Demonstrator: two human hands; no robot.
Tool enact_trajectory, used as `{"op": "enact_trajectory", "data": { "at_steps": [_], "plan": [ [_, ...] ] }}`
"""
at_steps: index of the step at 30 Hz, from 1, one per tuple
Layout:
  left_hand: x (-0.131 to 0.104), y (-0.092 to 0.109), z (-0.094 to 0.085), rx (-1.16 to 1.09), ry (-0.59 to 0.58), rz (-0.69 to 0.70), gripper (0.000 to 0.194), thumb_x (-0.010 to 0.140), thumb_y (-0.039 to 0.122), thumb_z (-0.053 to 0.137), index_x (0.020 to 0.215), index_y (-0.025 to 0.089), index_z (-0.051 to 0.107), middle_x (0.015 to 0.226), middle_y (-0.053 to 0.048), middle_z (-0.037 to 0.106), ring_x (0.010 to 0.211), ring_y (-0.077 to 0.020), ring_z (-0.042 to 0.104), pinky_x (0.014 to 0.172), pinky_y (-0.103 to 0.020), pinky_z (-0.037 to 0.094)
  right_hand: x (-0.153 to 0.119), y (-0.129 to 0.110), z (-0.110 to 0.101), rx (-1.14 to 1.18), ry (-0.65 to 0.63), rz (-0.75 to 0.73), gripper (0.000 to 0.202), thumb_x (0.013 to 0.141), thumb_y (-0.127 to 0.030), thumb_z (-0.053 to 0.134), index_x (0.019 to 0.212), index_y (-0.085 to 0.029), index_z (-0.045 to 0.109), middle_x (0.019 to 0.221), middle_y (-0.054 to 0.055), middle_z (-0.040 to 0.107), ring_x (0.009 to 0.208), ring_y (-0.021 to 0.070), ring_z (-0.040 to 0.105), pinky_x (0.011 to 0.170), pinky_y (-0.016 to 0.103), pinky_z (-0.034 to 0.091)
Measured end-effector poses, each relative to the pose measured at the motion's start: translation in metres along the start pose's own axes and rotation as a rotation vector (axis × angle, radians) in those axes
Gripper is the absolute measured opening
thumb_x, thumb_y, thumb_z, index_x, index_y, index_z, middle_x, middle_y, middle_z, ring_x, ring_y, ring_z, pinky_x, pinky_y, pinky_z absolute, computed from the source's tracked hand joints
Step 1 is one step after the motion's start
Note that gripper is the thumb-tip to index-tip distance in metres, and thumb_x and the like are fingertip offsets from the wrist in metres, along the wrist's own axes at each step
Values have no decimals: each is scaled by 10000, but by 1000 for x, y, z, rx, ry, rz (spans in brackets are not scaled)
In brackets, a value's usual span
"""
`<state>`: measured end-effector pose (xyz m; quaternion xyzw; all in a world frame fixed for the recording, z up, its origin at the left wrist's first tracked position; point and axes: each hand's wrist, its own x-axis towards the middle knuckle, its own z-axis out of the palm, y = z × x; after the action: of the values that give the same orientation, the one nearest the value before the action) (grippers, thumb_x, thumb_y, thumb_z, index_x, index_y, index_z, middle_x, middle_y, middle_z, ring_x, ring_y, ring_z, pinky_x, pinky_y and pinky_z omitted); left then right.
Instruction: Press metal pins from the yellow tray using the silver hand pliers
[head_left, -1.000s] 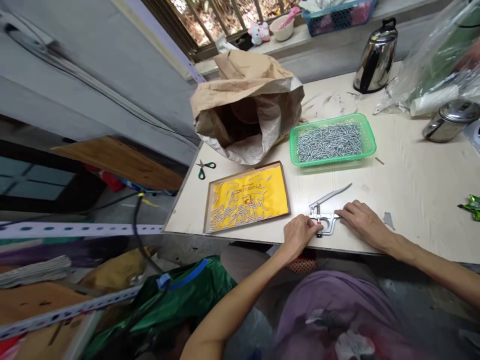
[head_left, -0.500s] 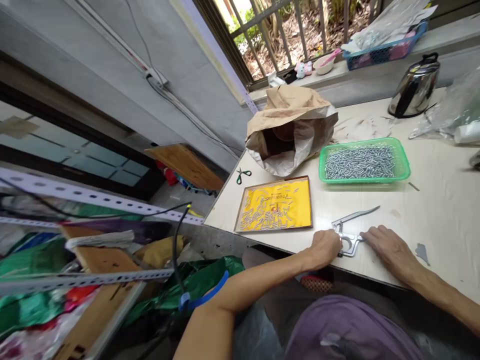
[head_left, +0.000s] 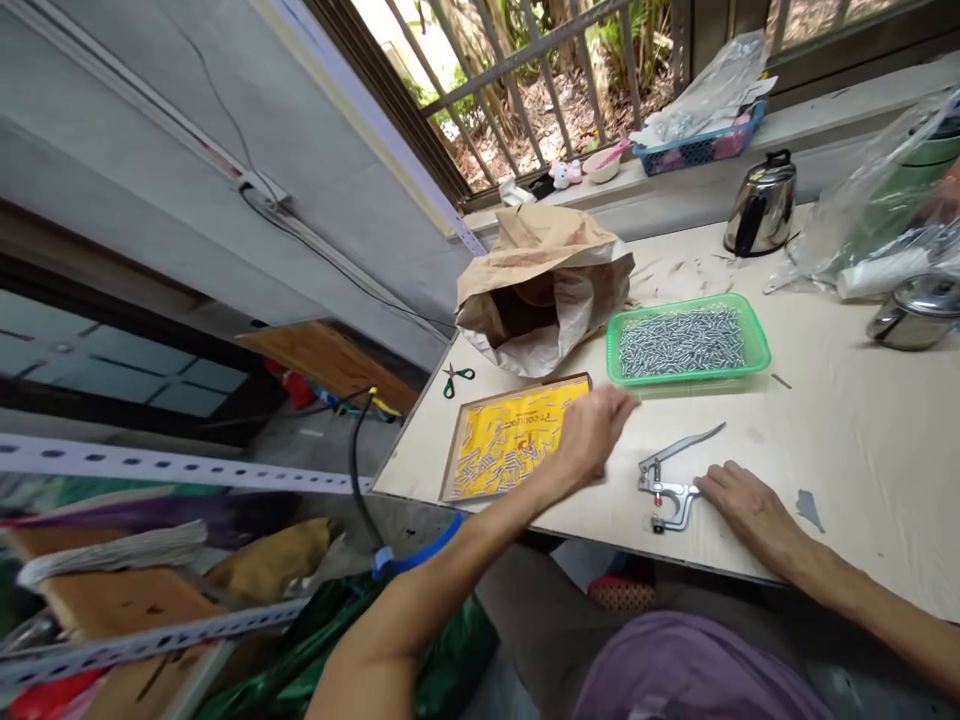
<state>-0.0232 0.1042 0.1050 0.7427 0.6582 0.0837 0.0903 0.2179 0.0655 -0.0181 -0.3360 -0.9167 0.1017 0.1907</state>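
A silver hand press tool (head_left: 679, 495) lies near the table's front edge, its long lever raised. My right hand (head_left: 739, 500) has its fingers wrapped on the tool's right end. My left hand (head_left: 596, 430) hangs above the right side of a shallow tray (head_left: 450, 470) lined with yellow and strewn with small metal pins (head_left: 480, 465). Its fingers are pinched together and blurred; what they hold, if anything, is too small to name. Behind the hands, a green basket (head_left: 759, 345) is full of similar metal pins (head_left: 682, 342).
An open brown paper bag (head_left: 547, 280) stands behind the tray. Green-handled scissors (head_left: 457, 380) lie left of it. A steel kettle (head_left: 761, 205), a plastic bag (head_left: 862, 220) and a steel pot (head_left: 915, 312) are at the right. A blue basket (head_left: 701, 145) sits on the sill.
My left hand has moved from the tool's front end up and left to above the tray. My right hand stays at the tool. The camera's view has shifted.
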Motion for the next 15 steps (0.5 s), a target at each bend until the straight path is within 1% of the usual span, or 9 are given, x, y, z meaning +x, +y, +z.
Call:
{"op": "enact_trajectory", "data": {
  "at_steps": [2, 3, 4, 6, 7, 9, 11, 13, 15],
  "plan": [
    [22, -8, -26, -19, 194, 69, 291, 980, 288, 476, 966, 173, 743, 855, -60, 695, 770, -158, 633, 672, -239, 431, -1, 1, 2, 0, -5, -3, 379, 891, -18, 341, 1011, -237, 626, 849, 55, 601, 780, 201, 518, 663, 297, 431],
    [30, -14, -35, -8, 247, 66, 291, 983, 294, 470, 1008, 186, 739, 871, -53, 693, 771, -156, 626, 670, -237, 425, -2, 2, 4, -1, 1, -1, 339, 898, -38, 357, 989, -227, 624, 835, 58, 597, 779, 204, 516, 656, 301, 427],
    [35, -22, -41, 15, 267, 40, 285, 980, 295, 475, 1031, 196, 737, 890, -50, 693, 781, -158, 623, 668, -237, 418, -2, 3, 7, -4, 19, 5, 313, 899, -51, 367, 972, -220, 620, 824, 59, 594, 776, 206, 513, 649, 305, 423],
    [37, -42, -41, 94, 211, -79, 263, 962, 285, 500, 1005, 196, 743, 907, -53, 695, 805, -170, 620, 664, -241, 401, -4, 5, 15, -3, 69, 9, 303, 888, -54, 369, 965, -214, 613, 823, 61, 591, 774, 206, 509, 647, 311, 420],
    [34, -53, -36, 132, 150, -150, 250, 951, 272, 511, 979, 189, 746, 915, -57, 697, 822, -177, 620, 666, -243, 393, -5, 6, 18, -5, 89, 10, 308, 882, -50, 366, 975, -213, 611, 828, 61, 591, 773, 206, 508, 648, 314, 420],
    [26, -75, -17, 178, 5, -271, 244, 939, 239, 509, 937, 170, 744, 941, -72, 699, 854, -188, 618, 676, -248, 380, -7, 6, 24, -15, 99, 10, 313, 876, -47, 369, 1005, -205, 606, 841, 62, 595, 781, 206, 511, 659, 322, 426],
    [18, -94, 4, 185, -118, -337, 269, 940, 210, 476, 910, 145, 735, 968, -95, 690, 864, -196, 612, 686, -259, 370, -8, 7, 27, -33, 85, 7, 308, 872, -44, 382, 1028, -195, 601, 855, 64, 602, 796, 209, 521, 676, 329, 438],
    [15, -107, 24, 178, -184, -358, 289, 940, 198, 451, 879, 122, 723, 982, -120, 676, 864, -206, 603, 695, -273, 363, -9, 6, 28, -49, 80, 14, 324, 853, -27, 387, 1027, -198, 599, 868, 66, 609, 806, 210, 530, 690, 333, 447],
    [17, -114, 39, 165, -205, -358, 290, 943, 200, 440, 885, 111, 711, 1007, -135, 663, 881, -213, 593, 711, -282, 359, -9, 6, 28, -57, 88, 25, 352, 830, -6, 383, 1014, -211, 601, 868, 64, 609, 806, 211, 536, 687, 329, 450]
  ]
}}
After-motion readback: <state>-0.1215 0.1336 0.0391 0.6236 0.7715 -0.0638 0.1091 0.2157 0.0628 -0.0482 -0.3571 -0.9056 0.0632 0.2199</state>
